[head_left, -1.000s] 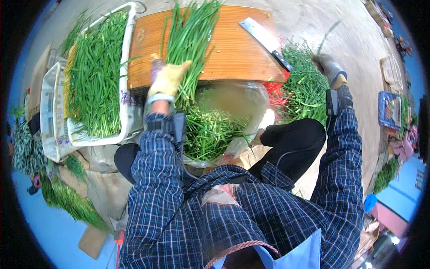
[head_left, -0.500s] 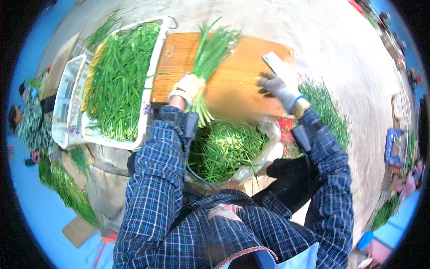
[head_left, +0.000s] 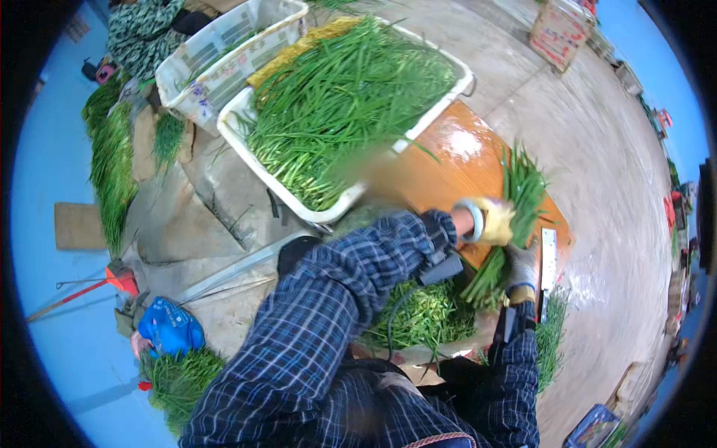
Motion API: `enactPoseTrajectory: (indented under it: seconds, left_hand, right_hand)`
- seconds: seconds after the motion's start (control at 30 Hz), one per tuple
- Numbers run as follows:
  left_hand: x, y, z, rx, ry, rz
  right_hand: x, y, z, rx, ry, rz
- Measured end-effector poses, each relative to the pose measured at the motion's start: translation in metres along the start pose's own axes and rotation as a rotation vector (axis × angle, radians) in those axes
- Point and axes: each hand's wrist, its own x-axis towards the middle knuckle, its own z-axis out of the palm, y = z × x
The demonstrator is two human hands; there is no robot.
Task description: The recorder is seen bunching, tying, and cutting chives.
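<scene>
On the left, a blue plastic bag is sitting on the floor, with a pile of greens lying just below it. A long-handled red tool is resting near the bag, its handle pointing left. Above it, a flat brown board is lying beside a long green heap. Toward the upper left, patterned clothing on another person is showing. At the upper right, a cardboard box with red print is standing on the floor.
</scene>
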Motion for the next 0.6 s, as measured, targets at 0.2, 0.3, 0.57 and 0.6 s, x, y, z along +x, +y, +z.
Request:
enactPoseTrajectory:
  seconds: [0.2,0.3,0.57,0.6]
  left_hand:
    - [-0.087,-0.156,-0.125,0.03,-0.061,-0.676]
    - [-0.166,-0.241,-0.129,-0.001,0.296,-1.137]
    - [-0.129,-0.372,-0.089,0.248,0.376,-1.326]
    - [-0.125,-0.382,-0.089,0.276,0.358,-1.354]
  right_hand:
    - [0.022,0.015,-0.082,-0.222,0.241,-0.146]
    - [0.009,0.004,-0.061,-0.259,0.235,-0.129]
    - [-0.015,0.016,-0.04,0.007,0.329,-0.203]
    - [-0.008,0.028,-0.055,-0.191,0.372,-0.24]
